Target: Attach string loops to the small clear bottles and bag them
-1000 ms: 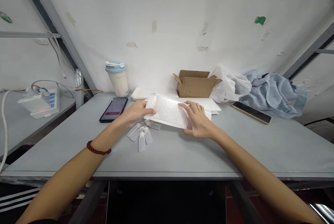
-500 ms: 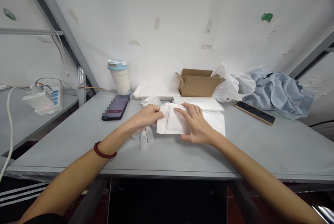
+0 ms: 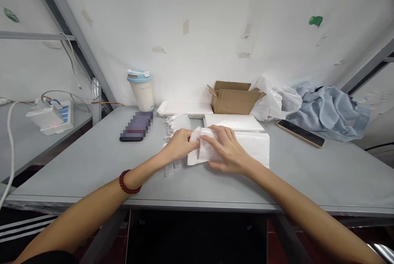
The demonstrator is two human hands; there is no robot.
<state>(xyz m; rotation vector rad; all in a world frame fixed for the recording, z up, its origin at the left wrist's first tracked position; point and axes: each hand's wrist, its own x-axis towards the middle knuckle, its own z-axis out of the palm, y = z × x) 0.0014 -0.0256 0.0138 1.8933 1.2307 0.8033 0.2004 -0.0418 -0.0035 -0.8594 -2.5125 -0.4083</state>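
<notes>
A white bubble mailer [image 3: 254, 146] lies lengthwise across the middle of the grey table, between my two hands. My left hand [image 3: 181, 144] pinches its left end, the thumb pressed at the flap or opening. Across its left half my right hand [image 3: 226, 149] grips it, thumb on the near side and fingers over the top. Small white tags with strings [image 3: 178, 122] are piled beside and beneath my left hand, partly hidden by it. Behind the mailer rests another white bubble mailer [image 3: 234, 122].
At the back stand a lidded cup [image 3: 143, 94], a stack of white envelopes [image 3: 184, 109] and an opened cardboard box [image 3: 234, 101]. A plastic bag [image 3: 273, 100] and blue cloth [image 3: 329, 108] lie right. Phones rest left [image 3: 137, 126] and right [image 3: 300, 133]. A power strip [image 3: 66, 116] sits far left.
Both hands and the mailer have come slightly nearer to me. My left hand has shifted right, its thumb now further in at the mailer's left end, which looks more bent.
</notes>
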